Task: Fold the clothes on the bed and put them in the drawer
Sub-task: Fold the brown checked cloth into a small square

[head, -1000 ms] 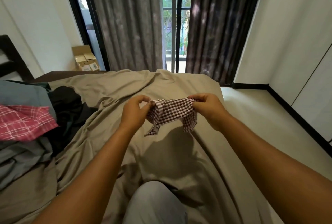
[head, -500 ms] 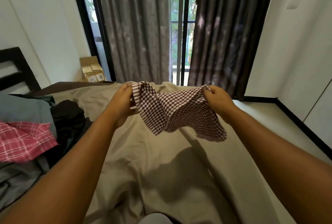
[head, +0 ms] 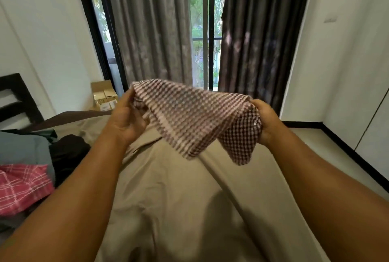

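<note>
The left hand (head: 126, 120) and the right hand (head: 266, 123) each grasp one end of a brown-and-white checked cloth (head: 195, 118), fingers curled into the fabric, holding it spread in the air above the bed (head: 179, 198). Its lower corners hang free over the tan bedsheet. More clothes lie heaped at the left: a pink plaid garment (head: 21, 188), a grey garment (head: 23, 148) and a black garment (head: 67, 152).

Motion blur on checked cloth (head: 189, 118) between the hands, garment type unclear. Its folds hide fingertips of left hand (head: 126, 120) and most fingers of right hand (head: 267, 123). Left of left hand, pink plaid garment (head: 23, 186) and grey garment (head: 23, 148) cut by frame edge. Beyond left hand, box (head: 104, 95) labels unreadable.
</note>
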`<state>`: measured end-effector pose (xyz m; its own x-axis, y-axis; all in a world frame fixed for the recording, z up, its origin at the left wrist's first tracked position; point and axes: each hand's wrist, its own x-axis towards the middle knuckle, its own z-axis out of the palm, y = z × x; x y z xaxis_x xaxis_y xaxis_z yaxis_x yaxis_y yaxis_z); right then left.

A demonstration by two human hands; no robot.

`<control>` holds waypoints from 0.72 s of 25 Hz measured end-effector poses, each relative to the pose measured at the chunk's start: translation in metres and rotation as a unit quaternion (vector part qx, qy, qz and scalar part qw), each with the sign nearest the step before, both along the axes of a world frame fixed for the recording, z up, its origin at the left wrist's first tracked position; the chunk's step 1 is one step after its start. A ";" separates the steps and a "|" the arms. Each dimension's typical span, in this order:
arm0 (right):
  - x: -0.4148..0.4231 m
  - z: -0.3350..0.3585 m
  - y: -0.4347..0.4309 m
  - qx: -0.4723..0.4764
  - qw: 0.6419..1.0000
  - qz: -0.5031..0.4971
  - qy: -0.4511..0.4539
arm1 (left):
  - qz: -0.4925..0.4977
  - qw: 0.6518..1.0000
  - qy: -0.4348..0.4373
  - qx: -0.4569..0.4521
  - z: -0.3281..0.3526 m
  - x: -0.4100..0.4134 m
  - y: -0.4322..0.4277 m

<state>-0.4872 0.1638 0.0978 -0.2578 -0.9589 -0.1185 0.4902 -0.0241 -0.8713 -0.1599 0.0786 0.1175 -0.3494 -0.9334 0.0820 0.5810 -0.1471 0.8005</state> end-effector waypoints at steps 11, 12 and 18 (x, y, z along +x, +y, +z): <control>0.022 -0.050 0.027 0.058 0.991 0.112 0.045 | -0.100 0.993 -0.015 0.054 -0.077 -0.053 0.049; 0.023 -0.049 0.027 0.044 0.995 0.095 0.008 | -0.101 0.994 -0.008 0.038 -0.077 -0.052 0.052; 0.043 -0.040 0.030 0.079 0.991 -0.002 0.108 | -0.085 0.948 -0.308 0.015 -0.088 -0.038 0.053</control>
